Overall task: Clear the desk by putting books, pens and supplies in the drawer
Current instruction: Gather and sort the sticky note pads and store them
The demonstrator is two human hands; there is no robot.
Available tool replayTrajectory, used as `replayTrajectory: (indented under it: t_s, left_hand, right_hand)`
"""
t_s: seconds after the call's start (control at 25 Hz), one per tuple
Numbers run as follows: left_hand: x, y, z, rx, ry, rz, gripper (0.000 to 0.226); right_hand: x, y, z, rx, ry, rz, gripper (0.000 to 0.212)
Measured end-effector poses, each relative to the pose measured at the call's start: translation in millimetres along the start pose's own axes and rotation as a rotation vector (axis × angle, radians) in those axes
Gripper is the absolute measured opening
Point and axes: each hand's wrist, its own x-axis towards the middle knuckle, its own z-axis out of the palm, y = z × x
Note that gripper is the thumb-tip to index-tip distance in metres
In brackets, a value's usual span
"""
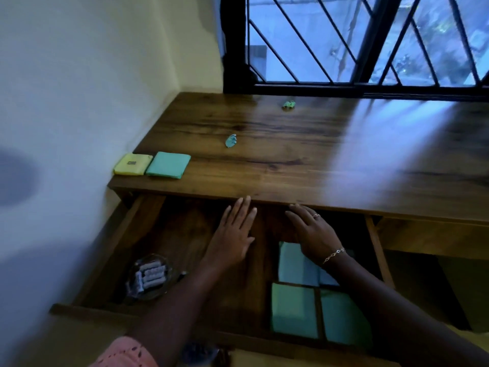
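The wooden desk (291,165) has its drawer (105,260) pulled out below the front edge. My left hand (232,234) and my right hand (312,234) hover flat over the drawer with straight fingers, holding nothing. Inside the drawer lie green and pale blue books or pads (293,311) at the right and a clear dish of small white items (149,278) at the left. On the desk's left end sit a yellow pad (132,164) and a teal pad (169,165) side by side. Two small crumpled teal scraps (230,140) (289,104) lie further back.
A wall runs along the desk's left side. A barred window (357,43) stands behind the desk. A second, shut drawer front (434,239) is at the right.
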Motion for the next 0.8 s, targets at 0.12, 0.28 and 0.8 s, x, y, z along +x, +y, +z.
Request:
replayTrajectory:
  t_s: [0.12, 0.28, 0.8]
  left_hand:
    - [-5.7, -48.0, -9.7, 0.054, -0.047, -0.046, 0.086]
    - [-8.8, -112.3, -21.9, 0.122, -0.128, -0.109, 0.092]
    - [-1.7, -281.3, -30.6, -0.014, -0.339, -0.406, 0.145]
  right_hand:
    - [40.3, -26.3, 0.4, 0.022, 0.010, -0.073, 0.043]
    - [96.2, -58.9, 6.8, 0.133, -0.011, -0.130, 0.048]
    - [264.0, -168.9, 34.2, 0.063, -0.235, -0.287, 0.057]
